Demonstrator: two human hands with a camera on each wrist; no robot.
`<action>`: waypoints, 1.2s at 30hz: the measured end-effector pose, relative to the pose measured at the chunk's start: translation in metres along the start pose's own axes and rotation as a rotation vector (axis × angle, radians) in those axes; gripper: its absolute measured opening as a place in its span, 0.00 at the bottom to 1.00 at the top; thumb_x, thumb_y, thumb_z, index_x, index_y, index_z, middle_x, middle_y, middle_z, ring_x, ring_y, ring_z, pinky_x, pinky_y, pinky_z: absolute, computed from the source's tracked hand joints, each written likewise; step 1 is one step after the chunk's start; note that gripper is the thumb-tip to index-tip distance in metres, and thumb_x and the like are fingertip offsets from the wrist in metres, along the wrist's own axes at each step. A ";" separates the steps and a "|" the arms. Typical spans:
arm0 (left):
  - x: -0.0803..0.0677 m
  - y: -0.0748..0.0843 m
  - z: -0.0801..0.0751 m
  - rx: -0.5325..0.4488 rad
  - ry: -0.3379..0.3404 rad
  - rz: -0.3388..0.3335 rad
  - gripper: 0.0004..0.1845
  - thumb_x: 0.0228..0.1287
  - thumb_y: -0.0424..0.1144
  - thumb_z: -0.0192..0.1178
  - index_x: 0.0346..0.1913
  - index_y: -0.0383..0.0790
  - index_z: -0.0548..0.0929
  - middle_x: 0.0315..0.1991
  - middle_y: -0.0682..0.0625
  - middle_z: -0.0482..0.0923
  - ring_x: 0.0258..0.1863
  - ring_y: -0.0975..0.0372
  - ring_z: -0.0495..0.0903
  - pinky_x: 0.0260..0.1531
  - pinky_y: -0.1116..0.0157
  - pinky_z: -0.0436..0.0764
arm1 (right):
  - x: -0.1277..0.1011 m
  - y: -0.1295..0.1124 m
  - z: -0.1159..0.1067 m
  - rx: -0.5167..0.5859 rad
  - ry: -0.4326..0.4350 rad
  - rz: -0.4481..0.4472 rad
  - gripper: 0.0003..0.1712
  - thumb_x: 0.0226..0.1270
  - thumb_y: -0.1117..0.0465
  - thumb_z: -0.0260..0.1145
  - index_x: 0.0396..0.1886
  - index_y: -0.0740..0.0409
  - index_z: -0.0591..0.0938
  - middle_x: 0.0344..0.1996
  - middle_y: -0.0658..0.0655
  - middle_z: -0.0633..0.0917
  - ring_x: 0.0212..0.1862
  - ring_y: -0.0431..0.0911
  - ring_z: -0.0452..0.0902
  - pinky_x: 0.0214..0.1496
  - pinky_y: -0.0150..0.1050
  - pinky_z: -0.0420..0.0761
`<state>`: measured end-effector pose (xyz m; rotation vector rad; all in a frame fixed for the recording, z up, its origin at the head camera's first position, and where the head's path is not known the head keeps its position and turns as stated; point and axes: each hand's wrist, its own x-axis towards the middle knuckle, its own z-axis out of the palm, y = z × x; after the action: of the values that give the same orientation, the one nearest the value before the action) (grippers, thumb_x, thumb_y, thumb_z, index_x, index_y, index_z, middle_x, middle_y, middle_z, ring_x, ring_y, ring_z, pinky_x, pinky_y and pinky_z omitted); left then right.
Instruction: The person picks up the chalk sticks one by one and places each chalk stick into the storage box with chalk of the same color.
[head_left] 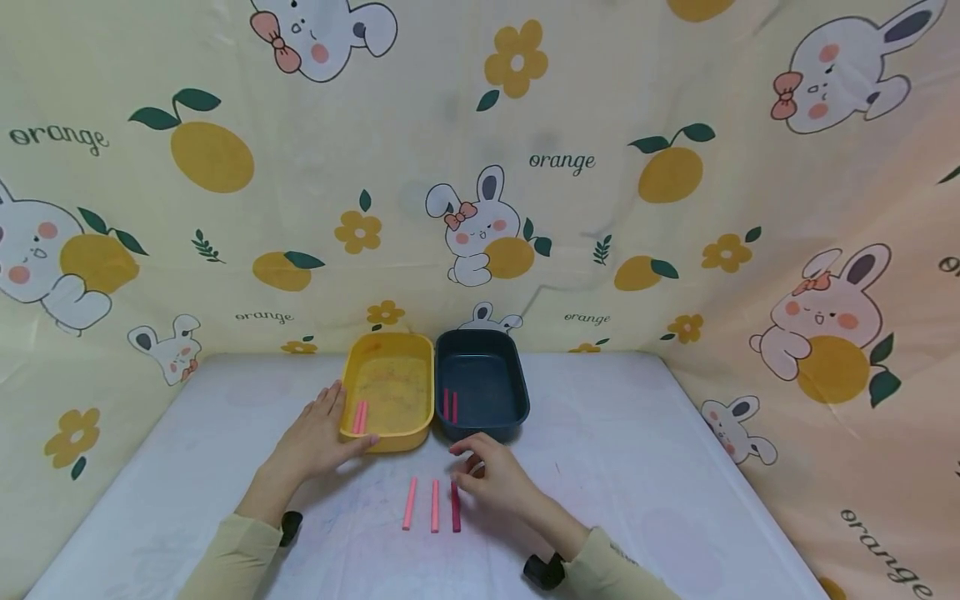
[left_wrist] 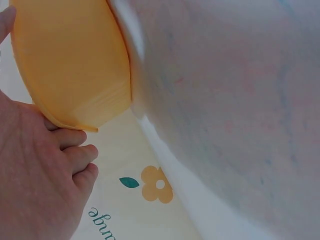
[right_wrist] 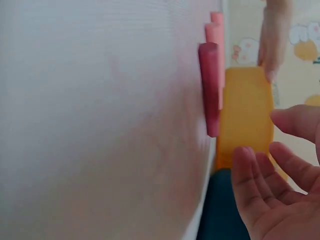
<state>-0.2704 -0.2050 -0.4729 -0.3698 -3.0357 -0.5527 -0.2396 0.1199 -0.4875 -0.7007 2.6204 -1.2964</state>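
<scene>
The yellow tray (head_left: 405, 441) is touched at eight o'clock by the left hand's (head_left: 317, 435) straight fingers. Only from the right wrist are the right hand's (head_left: 498, 481) parted fingers seen clear of the crimson stick (head_left: 456, 515). The smudged tabletop (head_left: 600, 467) is backed by rabbit-printed cloth (head_left: 577, 108). That slim stick is laid at three o'clock from pink sticks (head_left: 435, 508).

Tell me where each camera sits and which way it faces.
Head: worn on the head, facing forward and down at the yellow tub, navy tub and dark red stick; shows both sleeves, left-hand grip and right-hand grip.
Left wrist: worn there, facing the yellow tub's outer side and white tabletop; shows the left-hand grip.
Right wrist: worn there, facing past the dark red stick toward the yellow tub; shows both grips.
Head and right wrist share the dark red stick, yellow tub and both grips.
</scene>
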 end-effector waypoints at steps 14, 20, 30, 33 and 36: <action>0.001 -0.004 0.002 0.009 0.046 0.036 0.63 0.65 0.73 0.58 0.77 0.17 0.53 0.80 0.26 0.49 0.79 0.34 0.52 0.77 0.38 0.56 | -0.008 0.005 0.006 -0.146 -0.140 0.003 0.25 0.65 0.56 0.76 0.59 0.56 0.82 0.46 0.48 0.79 0.43 0.38 0.75 0.45 0.31 0.80; 0.002 -0.005 0.002 0.013 0.035 0.032 0.64 0.64 0.75 0.56 0.77 0.17 0.52 0.80 0.26 0.48 0.79 0.34 0.52 0.77 0.38 0.56 | -0.009 0.003 0.006 -0.176 -0.173 0.000 0.24 0.63 0.55 0.78 0.58 0.55 0.83 0.43 0.46 0.77 0.39 0.35 0.73 0.41 0.29 0.77; 0.002 -0.002 0.000 0.011 0.021 0.021 0.65 0.64 0.76 0.55 0.78 0.18 0.52 0.81 0.26 0.47 0.79 0.35 0.51 0.77 0.38 0.55 | -0.010 0.002 0.007 -0.203 -0.181 -0.022 0.23 0.63 0.55 0.78 0.56 0.54 0.84 0.44 0.45 0.78 0.41 0.34 0.71 0.42 0.28 0.76; 0.002 -0.002 0.000 0.012 0.022 0.020 0.65 0.64 0.76 0.55 0.78 0.17 0.52 0.81 0.26 0.47 0.79 0.35 0.51 0.77 0.38 0.55 | -0.010 0.001 0.007 -0.194 -0.181 -0.026 0.24 0.62 0.55 0.79 0.56 0.54 0.84 0.44 0.46 0.78 0.40 0.34 0.71 0.41 0.28 0.76; 0.002 -0.002 0.000 0.010 0.021 0.017 0.66 0.64 0.76 0.56 0.78 0.18 0.51 0.81 0.26 0.47 0.79 0.35 0.51 0.77 0.38 0.55 | -0.010 0.001 0.008 -0.184 -0.177 -0.025 0.25 0.62 0.55 0.79 0.57 0.54 0.84 0.44 0.46 0.78 0.40 0.34 0.72 0.41 0.28 0.76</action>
<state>-0.2725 -0.2062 -0.4737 -0.3864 -3.0111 -0.5361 -0.2289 0.1194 -0.4938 -0.8358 2.6135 -0.9581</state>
